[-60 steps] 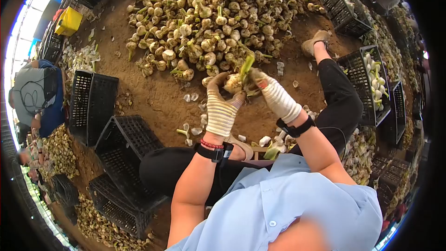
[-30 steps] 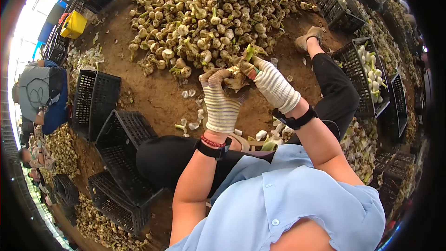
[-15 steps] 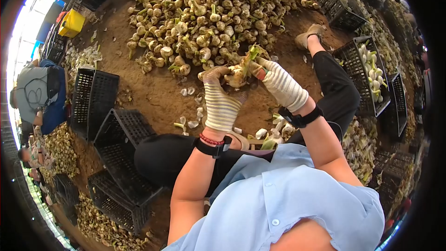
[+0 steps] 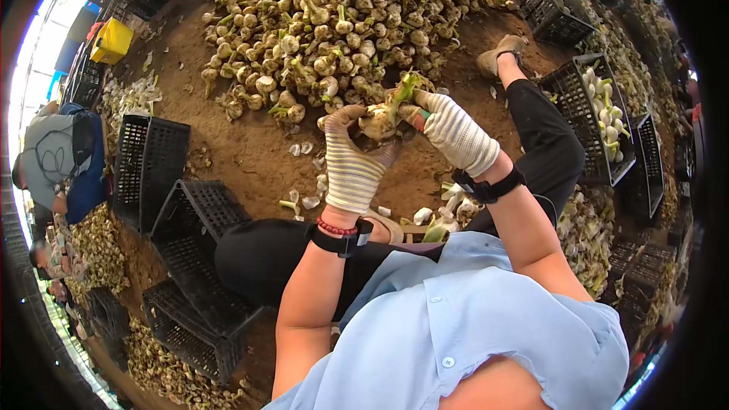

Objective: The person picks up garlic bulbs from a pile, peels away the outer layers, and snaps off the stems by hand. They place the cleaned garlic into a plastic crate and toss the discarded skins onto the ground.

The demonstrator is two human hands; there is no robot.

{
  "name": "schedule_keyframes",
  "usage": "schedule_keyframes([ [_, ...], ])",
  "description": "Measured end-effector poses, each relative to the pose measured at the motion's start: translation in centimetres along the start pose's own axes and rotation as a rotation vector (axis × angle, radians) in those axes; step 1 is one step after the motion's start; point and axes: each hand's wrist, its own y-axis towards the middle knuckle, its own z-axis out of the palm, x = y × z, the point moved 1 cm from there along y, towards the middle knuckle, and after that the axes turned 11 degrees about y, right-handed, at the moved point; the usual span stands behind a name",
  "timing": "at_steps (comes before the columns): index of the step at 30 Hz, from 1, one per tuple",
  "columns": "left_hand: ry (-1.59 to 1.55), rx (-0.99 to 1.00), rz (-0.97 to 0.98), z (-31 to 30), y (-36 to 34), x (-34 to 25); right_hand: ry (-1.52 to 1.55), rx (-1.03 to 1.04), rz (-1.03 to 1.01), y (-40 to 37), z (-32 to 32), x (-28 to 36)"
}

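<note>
My left hand [image 4: 351,161], in a striped work glove, cups a dirty garlic bulb [image 4: 377,121] from below. My right hand [image 4: 449,133], gloved the same way, grips the bulb's green stalk [image 4: 402,91] at its top right. The bulb is held above the brown soil, just in front of a big heap of unpeeled garlic bulbs [image 4: 334,23]. Both wrists wear black bands.
Empty black crates [image 4: 156,163] lie tipped at my left, one [image 4: 201,247] by my knee. A black crate with cleaned white garlic [image 4: 600,118] stands at right beyond my outstretched leg [image 4: 543,133]. Peels and cut stalks [image 4: 448,216] litter the ground. Another person [image 4: 57,156] sits far left.
Both hands stay on the same bulb, turning it slightly and shifting a little up and left in view. The green stalk still sticks up between the gloves.
</note>
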Motion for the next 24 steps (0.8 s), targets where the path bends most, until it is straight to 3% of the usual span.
schedule_keyframes([
  [2,-0.032,-0.02,-0.062,-0.4,0.1,-1.3,0.077,-0.006,0.078,0.2,0.0,0.1],
  [4,-0.564,-0.029,-0.344,-1.0,0.2,-2.5,0.198,-0.014,0.183,0.1,-0.1,0.3],
  [5,-0.562,-0.029,-0.345,-1.0,0.3,-2.3,0.2,-0.014,0.183,-0.2,-0.3,0.6],
  [7,-0.731,0.001,-0.629,-0.7,0.6,-1.4,0.235,0.056,0.308,-0.8,-0.6,1.7],
  [8,-0.605,0.083,-0.677,-0.7,0.6,-0.7,0.316,0.07,0.264,-1.4,-0.7,2.5],
  [9,-0.581,0.044,-0.723,-0.3,0.9,-0.5,0.318,0.075,0.263,-1.8,-0.7,2.6],
  [11,-0.582,0.04,-0.65,1.2,2.3,7.4,0.756,0.121,0.557,-2.4,-0.8,2.5],
  [12,-0.357,-0.058,-0.457,1.5,2.0,9.0,0.803,0.078,0.621,-2.3,-0.9,2.1],
  [13,0.149,0.032,-0.457,0.1,2.3,2.6,0.806,0.09,0.599,-2.2,-0.8,1.4],
  [15,0.39,-0.132,-0.036,-1.0,2.0,2.0,0.804,-0.155,0.497,-2.2,-0.8,-1.0],
  [16,-0.012,-0.023,-0.212,-0.6,1.9,1.2,0.614,-0.156,0.351,-2.0,-0.6,-2.0],
  [17,-0.123,0.046,-0.199,-0.2,1.4,1.4,0.529,-0.056,0.23,-2.5,-0.4,-2.8],
  [19,-0.246,0.044,-0.323,0.1,0.9,-0.3,0.424,0.024,0.38,-2.9,0.6,-1.5],
  [20,-0.212,-0.01,-0.408,-0.5,1.5,1.5,0.426,0.032,0.383,-3.0,0.7,-1.4],
  [21,-0.409,-0.201,-0.481,-0.4,1.7,1.4,0.533,-0.003,0.349,-3.1,0.7,-1.4],
  [22,-0.345,-0.179,-0.51,-1.5,1.5,1.3,0.639,-0.041,0.321,-3.5,0.6,-1.2],
  [23,-0.281,-0.156,-0.537,-2.5,1.2,1.3,0.801,-0.173,0.484,-4.2,-0.3,-0.6],
  [24,-0.4,-0.2,-0.401,-2.5,1.1,2.0,0.721,-0.197,0.463,-4.7,-1.6,-1.4],
])
